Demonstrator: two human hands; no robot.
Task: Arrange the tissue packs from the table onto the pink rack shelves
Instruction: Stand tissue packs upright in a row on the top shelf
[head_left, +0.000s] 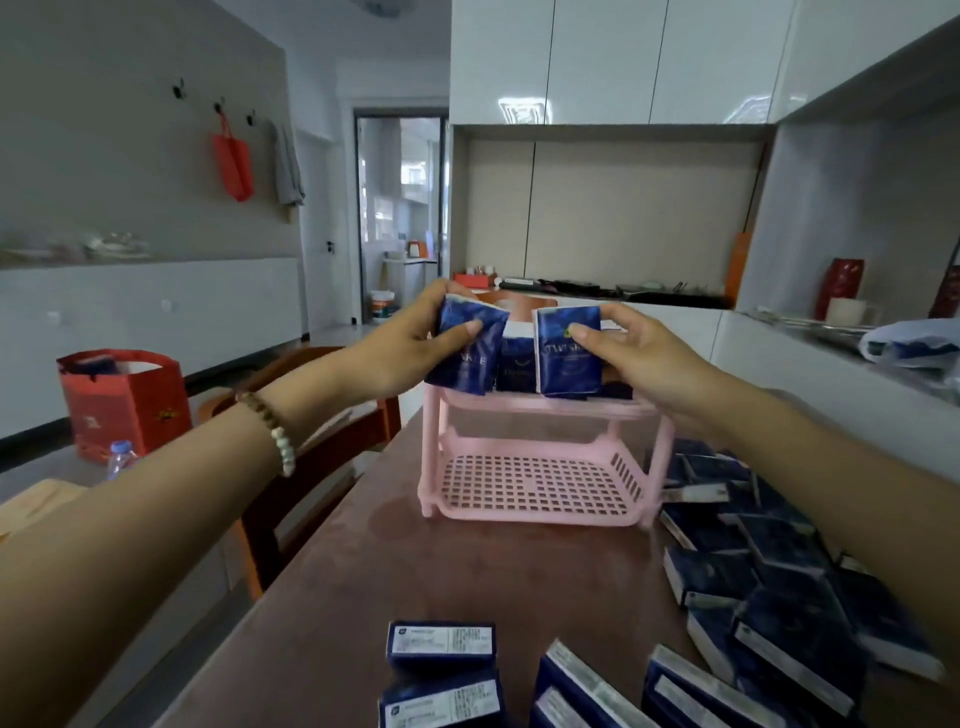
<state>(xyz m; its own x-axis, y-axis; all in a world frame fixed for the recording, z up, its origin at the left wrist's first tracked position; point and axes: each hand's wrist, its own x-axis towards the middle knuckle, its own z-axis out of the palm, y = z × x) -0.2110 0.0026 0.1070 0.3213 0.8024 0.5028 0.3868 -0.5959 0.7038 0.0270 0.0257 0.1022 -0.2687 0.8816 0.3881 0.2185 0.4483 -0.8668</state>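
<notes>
Gripping one tissue pack each, both hands (410, 348) (639, 353) reach the pink rack's (540, 499) top shelf.

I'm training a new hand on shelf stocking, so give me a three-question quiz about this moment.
1. True or false: the bottom shelf of the pink rack already holds tissue packs.
2. What does the left hand hold? A) a water bottle B) a blue tissue pack C) nothing
3. Fill in: most loose packs lie on the table to the rack's ____ side, as the camera sees it.

Key:
1. False; it is bare, and packs stand only on the top shelf.
2. B; the left pack, while the right hand holds the right pack.
3. right
</notes>
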